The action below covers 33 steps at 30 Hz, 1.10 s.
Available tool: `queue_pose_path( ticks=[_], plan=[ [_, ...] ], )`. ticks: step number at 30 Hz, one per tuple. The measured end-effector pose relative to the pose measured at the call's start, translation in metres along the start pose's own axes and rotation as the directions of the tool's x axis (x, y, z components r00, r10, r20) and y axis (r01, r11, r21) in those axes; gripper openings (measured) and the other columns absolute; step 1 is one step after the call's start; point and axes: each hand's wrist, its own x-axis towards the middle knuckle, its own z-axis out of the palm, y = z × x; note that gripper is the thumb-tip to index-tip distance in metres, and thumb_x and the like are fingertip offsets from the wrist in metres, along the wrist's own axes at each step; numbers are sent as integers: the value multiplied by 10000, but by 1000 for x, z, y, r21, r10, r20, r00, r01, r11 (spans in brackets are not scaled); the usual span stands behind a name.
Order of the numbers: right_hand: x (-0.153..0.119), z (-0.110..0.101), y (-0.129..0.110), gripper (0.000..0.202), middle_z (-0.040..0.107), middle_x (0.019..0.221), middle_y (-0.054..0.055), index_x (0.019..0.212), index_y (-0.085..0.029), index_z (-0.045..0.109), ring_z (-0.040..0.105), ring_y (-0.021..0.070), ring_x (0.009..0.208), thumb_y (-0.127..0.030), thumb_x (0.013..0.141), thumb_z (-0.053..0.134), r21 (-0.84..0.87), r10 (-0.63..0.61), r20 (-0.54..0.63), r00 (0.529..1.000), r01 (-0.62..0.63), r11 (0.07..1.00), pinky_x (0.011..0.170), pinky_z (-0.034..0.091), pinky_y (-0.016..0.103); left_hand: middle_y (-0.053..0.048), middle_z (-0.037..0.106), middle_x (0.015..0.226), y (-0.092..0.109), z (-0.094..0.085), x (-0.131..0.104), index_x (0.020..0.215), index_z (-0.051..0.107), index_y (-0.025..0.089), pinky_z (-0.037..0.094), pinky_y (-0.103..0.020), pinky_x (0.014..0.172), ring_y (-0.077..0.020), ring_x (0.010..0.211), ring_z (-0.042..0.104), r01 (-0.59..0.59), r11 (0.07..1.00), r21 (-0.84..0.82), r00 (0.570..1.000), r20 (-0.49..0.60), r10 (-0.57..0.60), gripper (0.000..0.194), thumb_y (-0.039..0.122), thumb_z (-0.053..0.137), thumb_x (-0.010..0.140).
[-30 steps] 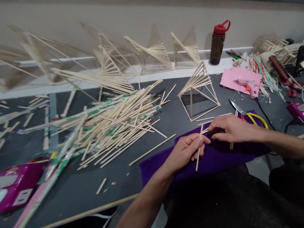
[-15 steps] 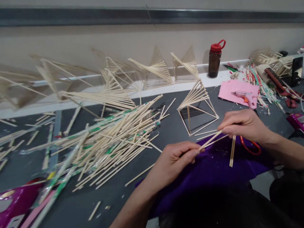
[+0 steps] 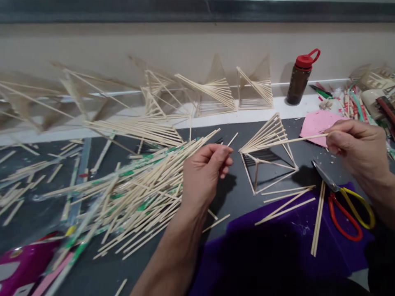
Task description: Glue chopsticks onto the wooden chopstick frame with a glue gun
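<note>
The right hand [image 3: 358, 150], which earlier rested low over the purple cloth [image 3: 277, 246], is now raised to the right of the stick pyramid [image 3: 270, 154], pinching one thin stick [image 3: 286, 141] that reaches to the pyramid's left. The left hand [image 3: 203, 176] has let go and now hovers left of the pyramid. Several sticks [image 3: 285, 207] now lie loose on the cloth, below the pyramid.

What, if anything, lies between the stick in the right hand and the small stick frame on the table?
Nothing visible: the stick held by the right hand already reaches the stick frame's top, with only bare table beneath.
</note>
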Motion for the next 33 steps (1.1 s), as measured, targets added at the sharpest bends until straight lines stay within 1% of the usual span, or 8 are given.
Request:
queue_pose_path(
  ticks=[3,5,8,11,15,19,28,33],
  plan=[
    [8,4,11,29,624,562,-28,735,-247,768,495,92,458,-243,753,791,-53,77,9,997,-77,996,418,373,237,-4,684,659,-20,2,9,806,707,182,422,-175,430,-85,498,559,29,1000,10,1000,-11,-29,196,360,721,726],
    [10,6,18,27,622,552,-35,741,-243,769,500,85,459,-250,761,785,-105,130,24,991,-127,986,433,385,228,-6,702,683,-35,4,8,845,724,186,462,-187,461,-91,517,580,17,999,31,1000,-20,-17,192,327,730,714],
    [10,12,27,36,609,529,-39,754,-231,770,515,83,466,-256,780,769,-150,176,53,983,-167,975,449,391,215,-4,713,677,-52,8,4,866,740,188,493,-197,489,-91,509,583,-37,994,106,998,-39,42,197,298,738,703],
    [11,19,32,47,611,533,-37,761,-231,773,528,83,473,-274,780,771,-155,202,80,976,-188,970,446,392,203,-7,732,704,-60,11,0,863,747,192,520,-195,535,-103,567,633,-106,977,184,992,-46,117,168,278,723,722],
    [12,27,35,32,625,562,-33,752,-239,769,531,86,471,-247,782,762,-154,212,118,970,-193,969,436,417,202,10,731,700,-60,14,-2,829,742,200,528,-187,520,-95,533,635,-151,960,235,981,-85,175,106,273,710,759],
    [9,30,40,36,629,577,-31,772,-245,774,538,89,483,-246,802,754,-179,212,145,966,-185,966,450,432,204,15,744,730,-56,16,-5,838,745,209,542,-185,518,-96,522,653,-192,954,232,973,-80,215,86,257,705,777],
    [6,30,50,90,628,560,-18,778,-230,779,548,105,482,-319,792,778,-209,242,148,959,-209,955,431,414,212,16,743,682,-49,17,-6,833,766,226,569,-212,561,-120,544,673,-153,945,289,979,-87,185,95,262,688,792],
    [7,31,52,93,633,574,-16,756,-223,771,552,98,491,-304,801,765,-202,242,175,954,-206,957,443,420,203,18,748,692,-48,15,-4,851,773,236,557,-202,564,-115,556,680,-193,925,326,972,-67,226,113,275,675,810]
  ],
)
